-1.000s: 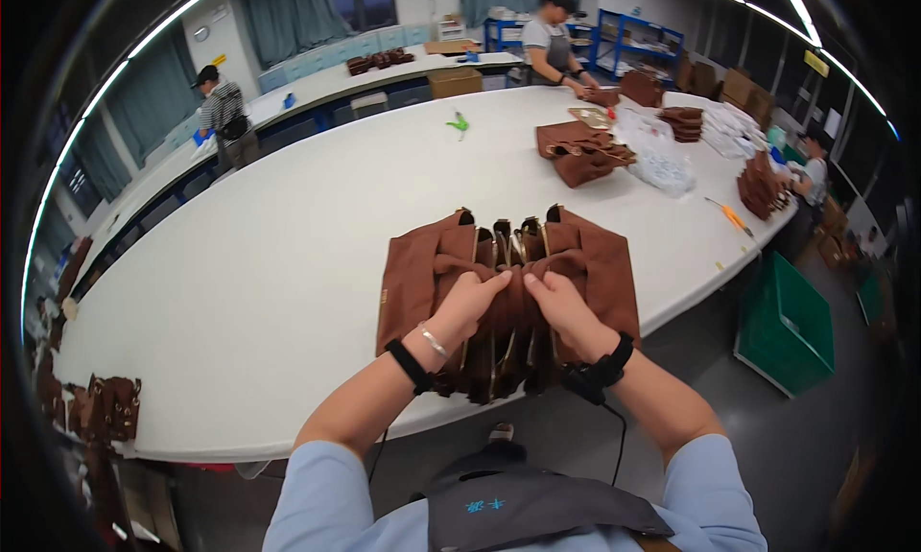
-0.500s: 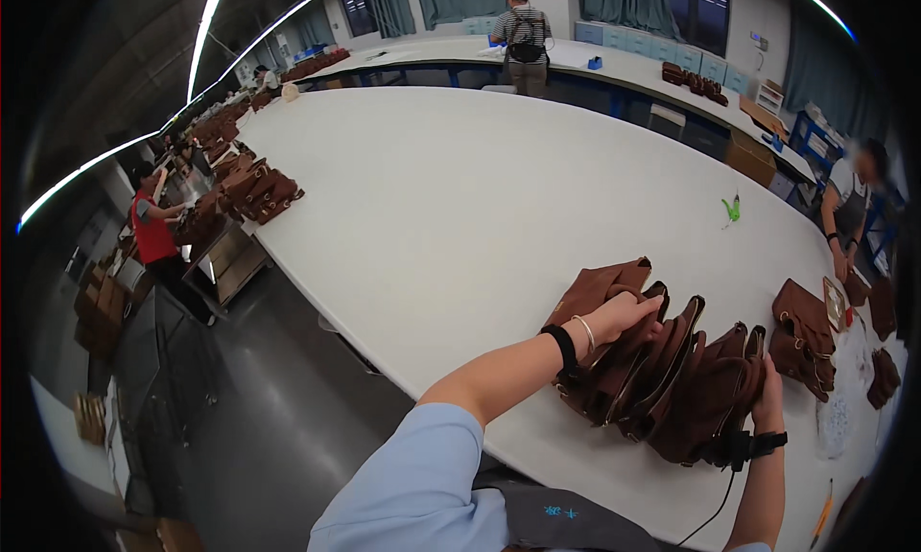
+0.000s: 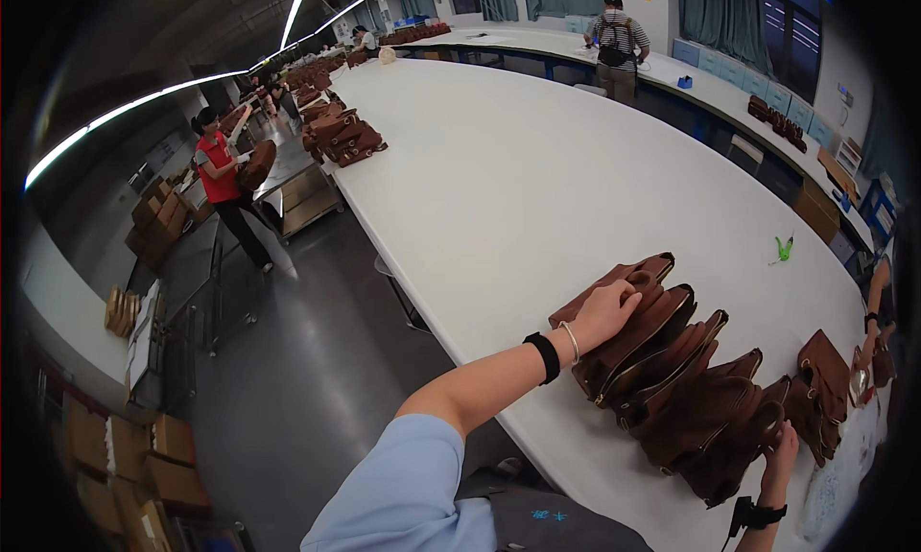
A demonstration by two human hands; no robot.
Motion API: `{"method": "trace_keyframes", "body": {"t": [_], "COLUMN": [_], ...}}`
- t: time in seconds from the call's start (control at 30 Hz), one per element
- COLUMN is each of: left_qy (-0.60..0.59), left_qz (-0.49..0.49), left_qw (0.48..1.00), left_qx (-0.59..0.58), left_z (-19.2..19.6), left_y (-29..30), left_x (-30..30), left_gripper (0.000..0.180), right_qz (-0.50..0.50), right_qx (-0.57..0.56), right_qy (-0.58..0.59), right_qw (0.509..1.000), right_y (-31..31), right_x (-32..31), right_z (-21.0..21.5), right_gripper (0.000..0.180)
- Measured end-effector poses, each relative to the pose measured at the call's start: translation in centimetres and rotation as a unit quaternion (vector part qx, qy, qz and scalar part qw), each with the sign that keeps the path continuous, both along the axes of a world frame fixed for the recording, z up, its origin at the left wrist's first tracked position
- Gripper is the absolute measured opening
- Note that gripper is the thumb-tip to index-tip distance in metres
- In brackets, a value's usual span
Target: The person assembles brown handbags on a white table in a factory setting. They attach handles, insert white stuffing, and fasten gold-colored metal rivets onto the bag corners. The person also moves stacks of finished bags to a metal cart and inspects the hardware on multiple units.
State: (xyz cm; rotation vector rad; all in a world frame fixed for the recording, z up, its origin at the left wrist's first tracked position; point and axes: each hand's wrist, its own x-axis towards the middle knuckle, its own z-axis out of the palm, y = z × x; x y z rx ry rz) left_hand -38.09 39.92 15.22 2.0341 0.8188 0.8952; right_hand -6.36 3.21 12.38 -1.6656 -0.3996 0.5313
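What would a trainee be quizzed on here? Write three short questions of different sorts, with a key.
1. True or false: the left hand rests on the end bag of the row of brown bags.
2. Which lies on the white table beyond the row? A) a green tool B) a red cup C) a blue box
3. Fill in: the right hand touches the row at its ____ end, by the table's edge.

Key: 1 true; 2 A; 3 near.
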Motion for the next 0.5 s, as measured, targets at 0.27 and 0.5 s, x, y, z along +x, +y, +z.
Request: {"method": "trace_keyframes", "body": {"t": [0.27,0.5], "left_qy": [-0.065,-0.069], "left_qz": [0.147,0.269], "left_qw": [0.968,0.925], "left_qx": [-0.195,-0.258], "left_z": [-2.0,-0.2], "left_y": [7.6,6.5], "left_x": [-17.7,-38.4], "left_gripper": [0.038,0.041], "right_qz": [-0.115,0.182], "right_qx": [-0.141,0.086], "right_qy": [-0.428,-0.542], "right_qw": [0.885,0.816], "right_y": [0.5,18.9], "right_x": [4.6,-26.5], "right_z": [-1.8,8.1], "right_gripper": [0.047,0.031]}}
